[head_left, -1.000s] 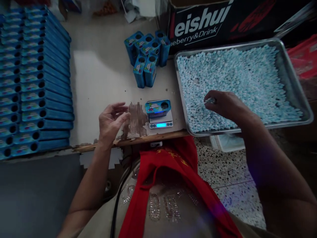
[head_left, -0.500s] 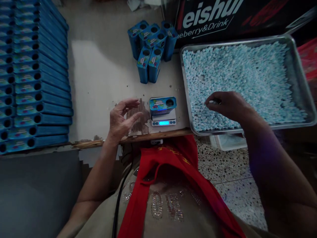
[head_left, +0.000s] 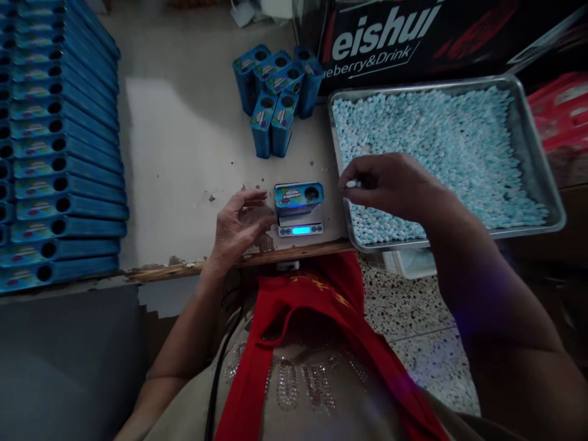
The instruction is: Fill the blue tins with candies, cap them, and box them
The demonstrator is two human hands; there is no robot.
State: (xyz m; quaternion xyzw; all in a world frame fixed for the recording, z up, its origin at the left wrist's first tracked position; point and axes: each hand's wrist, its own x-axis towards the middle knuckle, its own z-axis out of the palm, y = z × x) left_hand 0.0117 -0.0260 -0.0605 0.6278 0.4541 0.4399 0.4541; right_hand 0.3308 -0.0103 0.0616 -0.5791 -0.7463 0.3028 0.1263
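Observation:
A blue candy tin (head_left: 294, 199) with a round hole in its top stands on a small digital scale (head_left: 301, 231) whose display is lit. Just left of the tin, my left hand (head_left: 241, 226) is open, fingers apart and curved toward it, with nothing in them. Over the left edge of a metal tray, my right hand (head_left: 390, 184) is closed with white candy (head_left: 353, 184) showing at its fingertips. Pale blue and white candies (head_left: 441, 141) fill most of the metal tray (head_left: 558, 202).
Several blue tins (head_left: 271, 116) stand behind the scale. Long rows of similar tins (head_left: 64, 190) are stacked at the left. A black printed box (head_left: 381, 43) is behind the tray, and a red package (head_left: 563, 122) lies at the right. The worn wooden table edge (head_left: 184, 269) runs along the front.
My right hand has moved left from over the candies toward the tin, with candy now visible at its fingertips. My left hand has come slightly right, nearer the tin.

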